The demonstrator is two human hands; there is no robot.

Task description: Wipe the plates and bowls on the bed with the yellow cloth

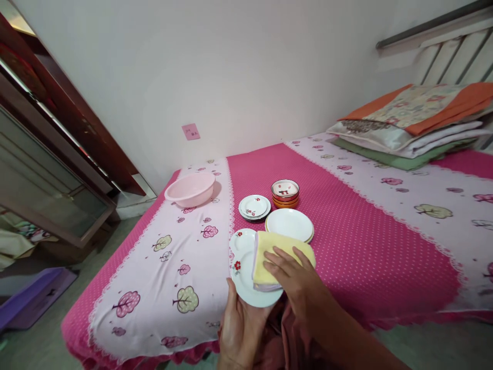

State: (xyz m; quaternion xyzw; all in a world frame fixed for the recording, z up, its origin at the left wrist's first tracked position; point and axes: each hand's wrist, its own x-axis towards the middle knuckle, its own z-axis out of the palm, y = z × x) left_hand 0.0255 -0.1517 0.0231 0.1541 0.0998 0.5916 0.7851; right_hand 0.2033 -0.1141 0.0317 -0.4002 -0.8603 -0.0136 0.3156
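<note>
Plate, white, gourd-shaped and red-flowered, sits gripped by a partly curled left hand nearer than the stacked bowls, a loosely spread right hand atop folded yellow cloth.

Yellow cloth hides the right part of the floral plate; left hand fingers mostly hidden under the plate, right hand thumb not visible. Wall card marks too small to read. Purple bin cut by left edge, pillow pile by right.
</note>
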